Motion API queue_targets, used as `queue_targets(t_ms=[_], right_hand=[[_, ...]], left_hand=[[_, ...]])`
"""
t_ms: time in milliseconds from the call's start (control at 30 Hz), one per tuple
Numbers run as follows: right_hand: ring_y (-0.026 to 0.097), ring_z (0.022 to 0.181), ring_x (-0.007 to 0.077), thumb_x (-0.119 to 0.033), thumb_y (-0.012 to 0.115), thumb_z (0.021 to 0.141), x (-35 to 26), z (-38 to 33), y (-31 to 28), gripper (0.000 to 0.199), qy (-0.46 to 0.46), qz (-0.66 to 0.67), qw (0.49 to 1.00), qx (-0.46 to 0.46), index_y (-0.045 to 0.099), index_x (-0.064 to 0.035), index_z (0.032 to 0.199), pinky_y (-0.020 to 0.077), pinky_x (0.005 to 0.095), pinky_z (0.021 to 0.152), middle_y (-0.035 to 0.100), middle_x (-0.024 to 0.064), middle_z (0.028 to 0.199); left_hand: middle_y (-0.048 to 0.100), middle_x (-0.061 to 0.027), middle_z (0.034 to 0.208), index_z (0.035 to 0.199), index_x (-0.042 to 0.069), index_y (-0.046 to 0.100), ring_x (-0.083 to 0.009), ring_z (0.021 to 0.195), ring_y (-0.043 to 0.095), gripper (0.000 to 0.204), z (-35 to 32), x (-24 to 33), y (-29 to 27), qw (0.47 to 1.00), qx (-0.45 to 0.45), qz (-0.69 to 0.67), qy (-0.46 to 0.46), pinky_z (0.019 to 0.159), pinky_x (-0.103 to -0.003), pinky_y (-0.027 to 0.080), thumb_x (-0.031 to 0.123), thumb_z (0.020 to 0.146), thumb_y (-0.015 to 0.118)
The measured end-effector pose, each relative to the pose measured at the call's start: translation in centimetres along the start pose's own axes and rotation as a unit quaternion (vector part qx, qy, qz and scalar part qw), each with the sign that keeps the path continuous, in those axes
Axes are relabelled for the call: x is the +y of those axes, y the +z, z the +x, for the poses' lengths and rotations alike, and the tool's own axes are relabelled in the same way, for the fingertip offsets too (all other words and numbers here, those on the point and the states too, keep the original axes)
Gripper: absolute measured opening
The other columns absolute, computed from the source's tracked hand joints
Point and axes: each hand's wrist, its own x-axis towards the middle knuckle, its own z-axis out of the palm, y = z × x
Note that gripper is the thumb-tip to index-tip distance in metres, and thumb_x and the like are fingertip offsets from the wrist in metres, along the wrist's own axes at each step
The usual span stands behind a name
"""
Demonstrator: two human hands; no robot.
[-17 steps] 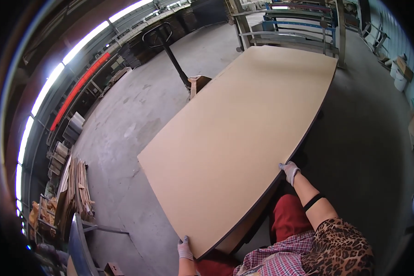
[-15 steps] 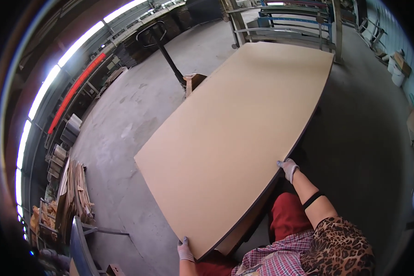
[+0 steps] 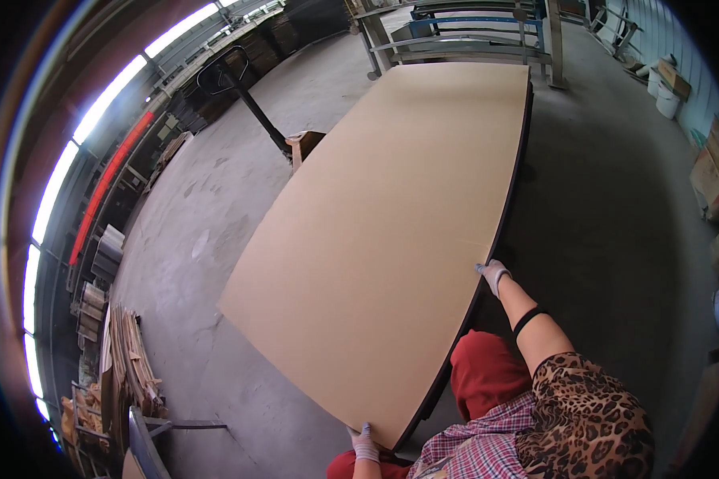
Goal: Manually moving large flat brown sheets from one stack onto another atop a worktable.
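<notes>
A large flat tan board [image 3: 375,215] with dark edges stretches away in front of me. Its near corner lies close to my knees. My left hand [image 3: 365,445], in a pale glove, grips the near end beside that corner, thumb on top and the other fingers hidden beneath. Farther along the right-hand long edge, my right hand [image 3: 494,277], also gloved, holds the board with its thumb over the top face. What the board rests on is mostly covered by it.
A pallet jack [image 3: 252,108] with a black handle stands beyond the board's left side. A metal rack [image 3: 471,56] is at the far end. Stacked flat strips [image 3: 132,351] lie at left, near a metal-legged frame [image 3: 148,439]. White buckets [image 3: 668,100] line the right wall.
The board has turned in view, its far end shifting left and its near corner right. Both hands keep their hold, the left moving right and down with the corner.
</notes>
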Motion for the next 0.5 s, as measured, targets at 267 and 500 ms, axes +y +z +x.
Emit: queue_targets(t_ms=[267, 500], right_hand=[[0.057, 0.088, 0.0331, -0.031, 0.055, 0.081, -6.2, -4.0, -2.3, 0.050, 0.132, -0.124, 0.984, -0.007, 0.044, 0.0017, 0.117, 0.0510, 0.0445, 0.063, 0.055, 0.0187, 0.108], [0.057, 0.052, 0.0279, -0.042, 0.051, 0.081, -4.8, -9.4, 3.0, 0.044, -0.027, -0.321, 0.944, -0.064, 0.056, -0.0043, 0.101, 0.0468, 0.0401, 0.048, 0.057, 0.0164, 0.064]], left_hand=[[0.039, -0.0125, 0.126, 0.133, 0.009, 0.019, -0.0259, 0.110, 0.043, 0.069, -1.9, 1.3, 4.2, 0.995, 0.035, 0.070, -0.063, 0.092, -0.037, 0.037, -0.001, 0.076, 0.057], [0.042, -0.0178, 0.123, 0.128, 0.001, 0.019, -0.0290, 0.110, 0.044, 0.075, -3.0, 2.0, -2.0, 0.968, 0.073, 0.240, -0.022, 0.091, -0.034, 0.038, 0.008, 0.070, 0.066]])
